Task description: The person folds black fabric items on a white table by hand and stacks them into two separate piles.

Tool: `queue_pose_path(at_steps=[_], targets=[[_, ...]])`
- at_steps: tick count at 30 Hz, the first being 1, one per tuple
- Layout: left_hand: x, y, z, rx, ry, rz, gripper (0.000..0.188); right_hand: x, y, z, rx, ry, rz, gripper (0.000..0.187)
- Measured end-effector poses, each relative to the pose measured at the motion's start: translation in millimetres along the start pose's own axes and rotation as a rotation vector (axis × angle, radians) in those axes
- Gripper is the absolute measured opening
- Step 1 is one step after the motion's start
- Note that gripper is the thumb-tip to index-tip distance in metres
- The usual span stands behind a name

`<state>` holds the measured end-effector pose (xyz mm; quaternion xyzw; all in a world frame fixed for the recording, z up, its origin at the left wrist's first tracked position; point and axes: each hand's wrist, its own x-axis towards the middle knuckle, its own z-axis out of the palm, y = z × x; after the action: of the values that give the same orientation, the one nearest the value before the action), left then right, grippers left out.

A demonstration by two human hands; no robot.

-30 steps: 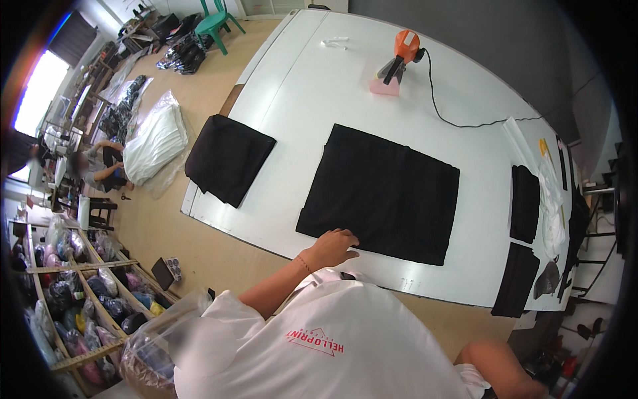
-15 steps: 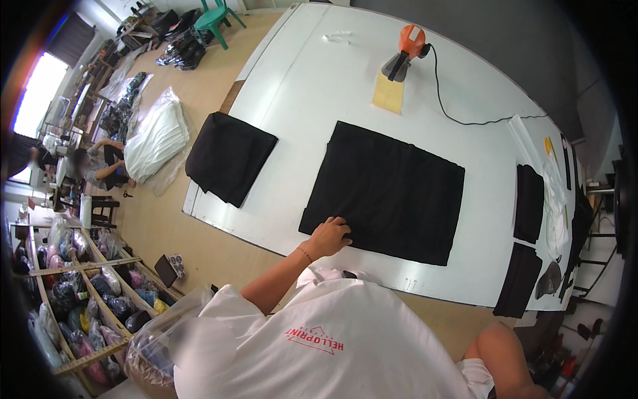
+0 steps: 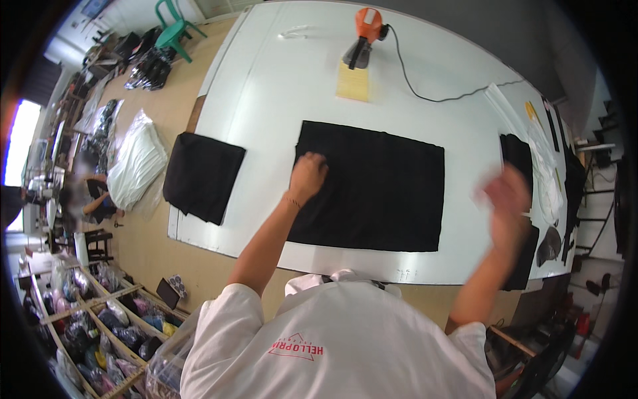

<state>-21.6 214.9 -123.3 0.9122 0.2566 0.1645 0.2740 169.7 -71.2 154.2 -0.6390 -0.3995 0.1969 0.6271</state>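
A folded black cloth (image 3: 375, 189) lies flat on the white table (image 3: 266, 206) in front of me. My left hand (image 3: 308, 177) rests over its left edge near the far corner, fingers curled in; whether they pinch any fabric is hidden. My right hand (image 3: 506, 199) is raised at the right, beside two dark folded pieces; the near one (image 3: 525, 263) is partly behind my forearm, the far one (image 3: 517, 156) just beyond. Motion smears its fingers, so I cannot make out their pose or anything in them. Another folded black cloth (image 3: 203, 176) sits at the table's left edge.
An orange corded tool with a grey metal foot (image 3: 367, 25) stands on a yellow pad (image 3: 353, 85) at the back, its cable (image 3: 425, 96) running right. Clear plastic (image 3: 548, 179) lies at the far right. Left are wooden bins (image 3: 100, 302), a white bundle (image 3: 136, 166) and a seated person.
My left hand has slid from the cloth's near left corner toward its far left corner. My right hand has come up over the table's right side. The whole view has shifted and turned slightly.
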Motion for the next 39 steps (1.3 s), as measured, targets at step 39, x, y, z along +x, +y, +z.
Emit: queue_pose_path(at_steps=[39], targets=[[77,-37,-8,-0.329,-0.132,-0.365,0.043,118,312,169,-0.508,-0.170,0.613,0.063]])
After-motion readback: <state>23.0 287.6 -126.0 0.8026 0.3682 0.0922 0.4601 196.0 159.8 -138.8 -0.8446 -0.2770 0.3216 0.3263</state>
